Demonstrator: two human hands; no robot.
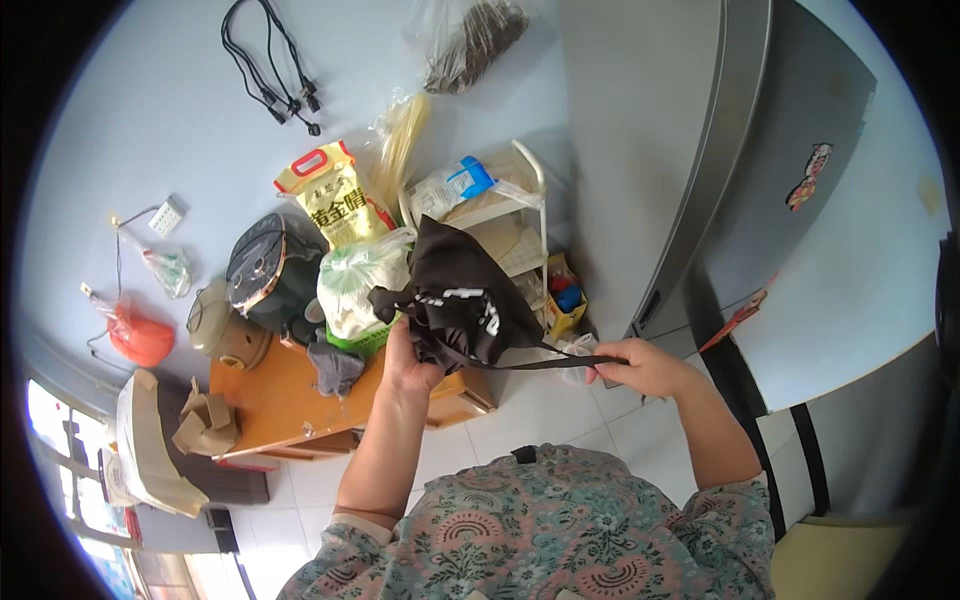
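A bunched black cloth point(465, 285) with white print hangs in front of me, and its folds hide whether it is an apron or a bag. My left hand point(408, 362) is closed around its lower left part, with the fingers partly behind the fabric. From the cloth a long black strap point(535, 363) runs to the right, pulled fairly straight. My right hand point(645, 368) pinches the far end of that strap between thumb and fingers.
Behind the cloth stands an orange-brown wooden cabinet point(275, 405) with a rice cooker point(225, 325), a dark air fryer point(270, 275), a white plastic bag point(355, 290) and a yellow rice bag point(335, 195). Beside it are a white rack point(540, 185) and a grey refrigerator point(645, 130).
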